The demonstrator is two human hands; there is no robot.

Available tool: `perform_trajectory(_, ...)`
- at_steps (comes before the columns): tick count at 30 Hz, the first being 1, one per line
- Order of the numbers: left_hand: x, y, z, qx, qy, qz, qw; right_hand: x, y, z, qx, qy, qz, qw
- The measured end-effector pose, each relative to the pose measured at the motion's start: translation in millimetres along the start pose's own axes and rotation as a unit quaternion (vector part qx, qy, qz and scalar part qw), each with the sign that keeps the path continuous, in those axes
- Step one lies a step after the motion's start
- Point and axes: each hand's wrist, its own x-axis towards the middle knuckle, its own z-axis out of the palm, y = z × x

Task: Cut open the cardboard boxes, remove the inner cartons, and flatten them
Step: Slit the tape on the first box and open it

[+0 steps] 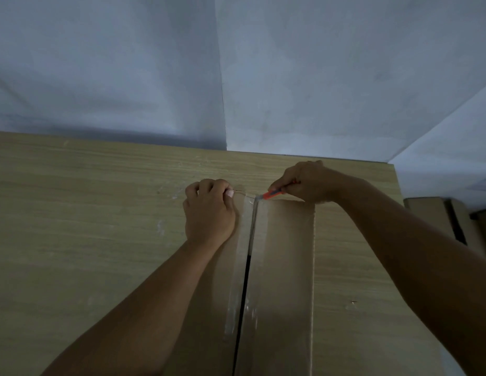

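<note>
A brown cardboard box [285, 267] lies on the wooden table [87, 226], running from the bottom edge up to the middle. Its two top flaps are parted along a dark centre seam, with clear tape [236, 280] split on both sides of the gap. My right hand [309, 183] grips an orange utility knife [273, 194], whose blade tip meets the far end of the seam. My left hand [209, 210] rests curled on the far corner of the left flap, its fingers folded over the box's far edge.
White walls meet in a corner just behind the table's far edge. More cardboard [439, 218] stands beyond the table's right edge. Bare tabletop stretches to the left of the box.
</note>
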Motion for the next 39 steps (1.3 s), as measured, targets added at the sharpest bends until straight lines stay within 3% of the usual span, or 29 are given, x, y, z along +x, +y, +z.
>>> perform_trajectory(7,-5.3,3.7,1.7,0.014,-0.015,0.008,1.000,-13.0,21.4,2.7,0.079,-0.029,0.012,0.996)
perform_trajectory(15,-8.5,3.7,1.6,0.008,-0.017,0.012,1.000,-33.5,36.3,11.2,0.118,0.001,0.031,0.993)
perform_trajectory(19,-10.5,-0.1,0.9,0.018,0.003,0.005,1.000,-60.2,64.1,10.2,0.035,0.002,0.073,0.997)
perform_trajectory(21,-9.5,1.5,1.2,0.017,0.002,0.000,1.000,-74.8,75.8,10.9,0.053,0.044,0.077,0.995)
perform_trajectory(25,-10.3,2.2,2.7,0.017,0.025,-0.002,1.000,-80.3,67.2,25.7,0.226,0.204,0.092,0.948)
perform_trajectory(34,-4.4,-9.2,-12.5,-0.034,0.038,0.005,0.999,-89.5,39.6,102.6,0.384,0.289,0.209,0.852)
perform_trajectory(39,-23.6,-8.7,-30.4,-0.019,0.049,0.059,0.997,-117.4,15.9,141.5,0.420,0.344,0.260,0.799)
